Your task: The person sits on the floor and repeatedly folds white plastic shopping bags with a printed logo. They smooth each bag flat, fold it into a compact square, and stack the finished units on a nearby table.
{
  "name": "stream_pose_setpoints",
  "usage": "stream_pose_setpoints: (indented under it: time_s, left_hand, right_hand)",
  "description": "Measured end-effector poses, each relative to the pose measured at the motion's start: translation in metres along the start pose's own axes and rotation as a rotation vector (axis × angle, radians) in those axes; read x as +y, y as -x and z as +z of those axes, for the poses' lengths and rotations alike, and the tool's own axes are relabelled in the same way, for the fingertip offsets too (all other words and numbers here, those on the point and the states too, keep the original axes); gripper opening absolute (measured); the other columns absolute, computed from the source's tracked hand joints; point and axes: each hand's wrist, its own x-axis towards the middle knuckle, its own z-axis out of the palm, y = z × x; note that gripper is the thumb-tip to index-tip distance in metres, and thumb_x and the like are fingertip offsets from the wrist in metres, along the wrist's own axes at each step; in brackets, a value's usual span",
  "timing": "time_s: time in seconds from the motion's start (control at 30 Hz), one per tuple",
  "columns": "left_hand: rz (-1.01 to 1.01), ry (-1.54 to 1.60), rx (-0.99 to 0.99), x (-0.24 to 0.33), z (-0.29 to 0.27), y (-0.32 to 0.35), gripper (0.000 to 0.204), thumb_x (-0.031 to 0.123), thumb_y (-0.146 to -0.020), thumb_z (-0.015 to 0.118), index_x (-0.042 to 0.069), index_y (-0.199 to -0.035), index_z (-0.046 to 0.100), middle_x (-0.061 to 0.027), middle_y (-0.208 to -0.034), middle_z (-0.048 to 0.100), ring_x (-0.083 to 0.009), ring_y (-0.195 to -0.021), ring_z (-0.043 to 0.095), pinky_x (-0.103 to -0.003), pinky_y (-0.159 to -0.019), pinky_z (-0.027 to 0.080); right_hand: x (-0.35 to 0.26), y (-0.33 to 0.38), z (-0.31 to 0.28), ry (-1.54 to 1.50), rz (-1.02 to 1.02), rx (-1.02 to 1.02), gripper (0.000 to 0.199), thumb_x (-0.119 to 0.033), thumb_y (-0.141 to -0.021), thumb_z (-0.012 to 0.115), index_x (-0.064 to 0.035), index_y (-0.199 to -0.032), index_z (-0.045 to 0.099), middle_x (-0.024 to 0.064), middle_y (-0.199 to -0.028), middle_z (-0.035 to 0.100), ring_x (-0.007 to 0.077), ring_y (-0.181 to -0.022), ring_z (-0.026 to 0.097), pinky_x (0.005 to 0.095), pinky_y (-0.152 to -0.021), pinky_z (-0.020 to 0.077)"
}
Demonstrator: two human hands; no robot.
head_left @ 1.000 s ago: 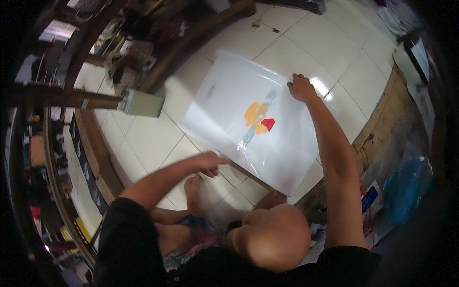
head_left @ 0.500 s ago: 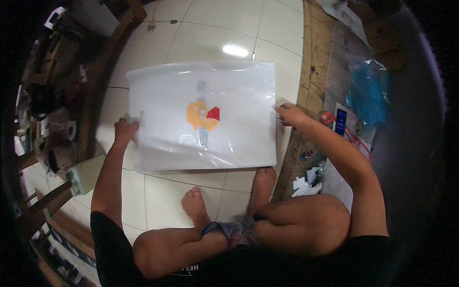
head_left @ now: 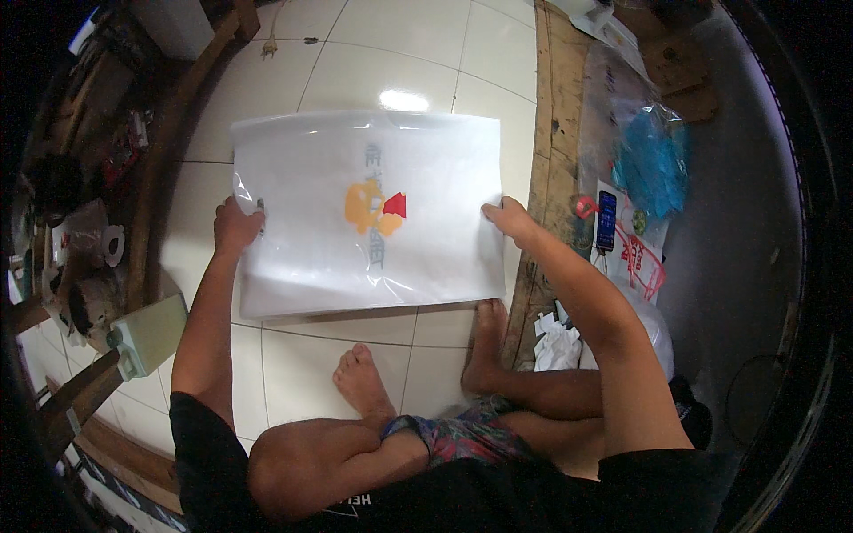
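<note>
Stretched flat between my hands is a large white sheet in glossy clear plastic [head_left: 444,178], with an orange and red print and a column of dark marks in its middle. My left hand [head_left: 237,224] pinches its left edge, thumb on top and fingers beneath. At the right edge my right hand [head_left: 509,219] grips it the same way, with the underside fingers partly hidden. The near edge lies just beyond my bare feet. Whether the sheet rests on the floor or hangs slightly above it, I cannot tell.
White tiles [head_left: 391,71] cover the floor. Along the right runs a wooden plank [head_left: 555,151], and past it lie a phone [head_left: 606,220], a blue plastic bag [head_left: 653,160] and crumpled white scraps [head_left: 557,345]. A pale green box [head_left: 151,336] and wooden beams stand at left.
My left hand has closed over the left edge of the sheet, and my right hand has moved in to grip the right edge. My right knee has lowered; the view has shifted slightly.
</note>
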Motion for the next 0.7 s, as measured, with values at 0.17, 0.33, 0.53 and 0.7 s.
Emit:
stream_pose_setpoints:
  time_s: [0.17,0.33,0.53,0.7]
  left_hand:
    - [0.033,0.078,-0.051,-0.018,0.01,-0.017,0.07,0.041,-0.079,0.068,-0.007,-0.127,0.051,-0.0292,-0.122,0.057,-0.0413,-0.117,0.056,-0.047,-0.102,0.045]
    - [0.006,-0.077,0.134,0.003,0.016,-0.001,0.068,0.04,-0.081,0.067,-0.009,-0.124,0.05,-0.0311,-0.119,0.057,-0.0436,-0.113,0.057,-0.047,-0.101,0.046]
    - [-0.05,-0.078,0.144,0.022,0.007,0.009,0.062,0.034,-0.081,0.071,-0.009,-0.121,0.051,-0.0297,-0.12,0.056,-0.0426,-0.112,0.058,-0.046,-0.099,0.047]
    - [-0.037,-0.101,0.192,0.018,0.005,0.017,0.061,0.034,-0.082,0.071,-0.008,-0.121,0.052,-0.0292,-0.121,0.056,-0.0419,-0.114,0.057,-0.046,-0.1,0.047]
  right_hand:
    - [0.014,-0.017,0.004,0.065,0.037,0.037,0.055,-0.033,-0.088,0.064,0.0114,-0.121,0.056,0.0263,-0.118,0.064,0.0366,-0.109,0.063,0.0416,-0.094,0.0483]
    - [0.029,-0.02,0.015,0.097,-0.001,0.124,0.035,-0.027,-0.09,0.065,0.0056,-0.103,0.063,0.012,-0.093,0.068,0.021,-0.083,0.062,0.036,-0.073,0.0494]
    - [0.024,-0.008,0.005,0.055,-0.003,0.072,0.048,-0.031,-0.086,0.065,0.0092,-0.112,0.063,0.0243,-0.107,0.069,0.0343,-0.101,0.066,0.0414,-0.089,0.0498]
    - [0.023,-0.003,0.013,-0.066,0.045,0.109,0.05,-0.032,-0.087,0.065,0.0098,-0.113,0.062,0.0252,-0.108,0.068,0.0354,-0.103,0.066,0.0414,-0.089,0.05]
